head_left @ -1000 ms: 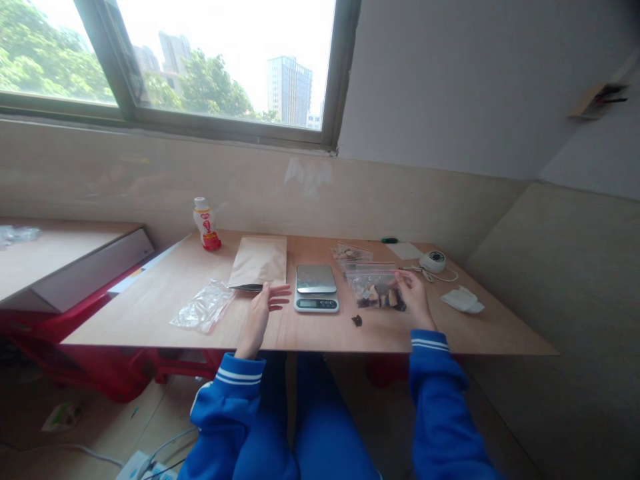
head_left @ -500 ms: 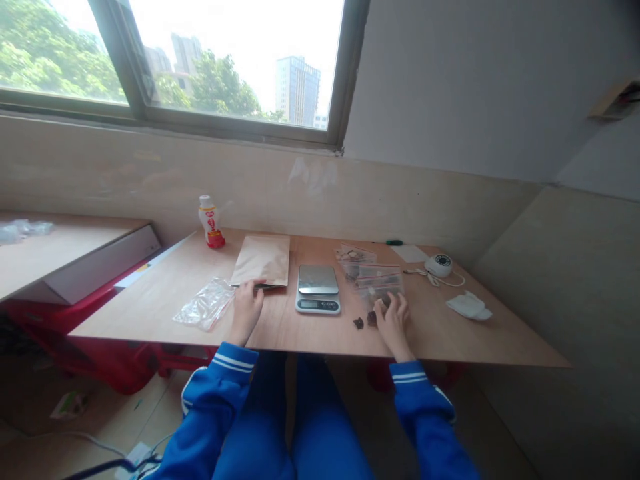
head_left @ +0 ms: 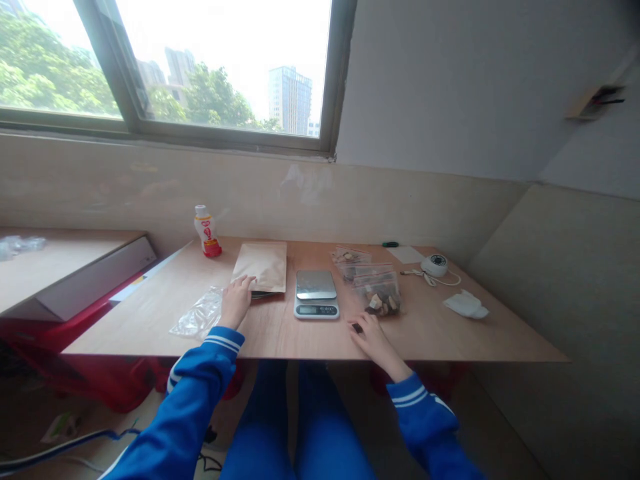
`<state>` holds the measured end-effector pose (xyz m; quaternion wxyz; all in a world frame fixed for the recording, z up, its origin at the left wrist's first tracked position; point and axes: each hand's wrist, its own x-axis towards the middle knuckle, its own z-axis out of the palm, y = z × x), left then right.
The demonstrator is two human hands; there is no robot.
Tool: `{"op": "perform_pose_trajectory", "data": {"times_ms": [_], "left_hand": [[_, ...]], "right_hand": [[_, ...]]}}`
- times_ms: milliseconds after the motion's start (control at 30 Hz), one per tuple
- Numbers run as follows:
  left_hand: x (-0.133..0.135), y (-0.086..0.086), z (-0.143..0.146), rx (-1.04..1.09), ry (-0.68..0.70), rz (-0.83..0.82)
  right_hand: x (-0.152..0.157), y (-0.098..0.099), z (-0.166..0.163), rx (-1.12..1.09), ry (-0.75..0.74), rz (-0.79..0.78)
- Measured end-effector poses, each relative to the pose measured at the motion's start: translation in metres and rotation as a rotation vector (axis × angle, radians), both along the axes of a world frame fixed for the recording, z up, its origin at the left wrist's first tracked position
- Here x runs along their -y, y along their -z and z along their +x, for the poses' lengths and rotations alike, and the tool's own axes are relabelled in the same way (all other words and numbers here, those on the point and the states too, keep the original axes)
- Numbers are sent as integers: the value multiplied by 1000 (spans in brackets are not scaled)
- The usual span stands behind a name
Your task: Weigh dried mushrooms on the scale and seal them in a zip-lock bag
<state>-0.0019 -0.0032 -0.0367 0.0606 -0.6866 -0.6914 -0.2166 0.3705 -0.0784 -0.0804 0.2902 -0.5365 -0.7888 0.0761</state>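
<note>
My left hand (head_left: 237, 301) lies on the lower left corner of a brown kraft paper bag (head_left: 261, 265), its fingers stretched over the edge. The bag's dark-lined near edge gapes slightly; my left thumb is not clearly seen. At the table's front, my right hand (head_left: 371, 335) has its fingers closed around a small dark chunk (head_left: 357, 327), still at table level. Just beyond it lies a clear zip bag (head_left: 383, 297) with dark and pale dried pieces inside. Between my hands sits a white kitchen scale (head_left: 317, 295) with a bare steel plate.
Two more zip bags (head_left: 351, 257) lie behind the filled one. Crumpled clear bags (head_left: 199, 316) are at the left, near a red-and-white bottle (head_left: 208, 231). Rightward are a white dome camera (head_left: 435, 265) with cable, a tissue (head_left: 466, 305), paper (head_left: 406, 255) and a green-handled tool (head_left: 391, 245).
My right hand has come off the filled zip bag and moved left onto the small dark chunk. My left hand has shifted slightly at the kraft bag's corner. The view has tilted a little.
</note>
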Motion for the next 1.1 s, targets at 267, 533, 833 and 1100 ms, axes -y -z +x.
{"op": "perform_pose_trajectory", "data": {"times_ms": [267,533,833,1100], "left_hand": [[9,-40,-7,131,-10,-30],[40,-89,2,149,0,167],[54,-106,18,253,178,161],[71,-96,37,283,161,134]], "right_hand": [[-21,-31,-18,-164,-76,-128],[-95,-57,-71,-242,-58,-62],[-16,-98,-127,-548,-206,290],[-21,-107,-175,-252,-520,178]]}}
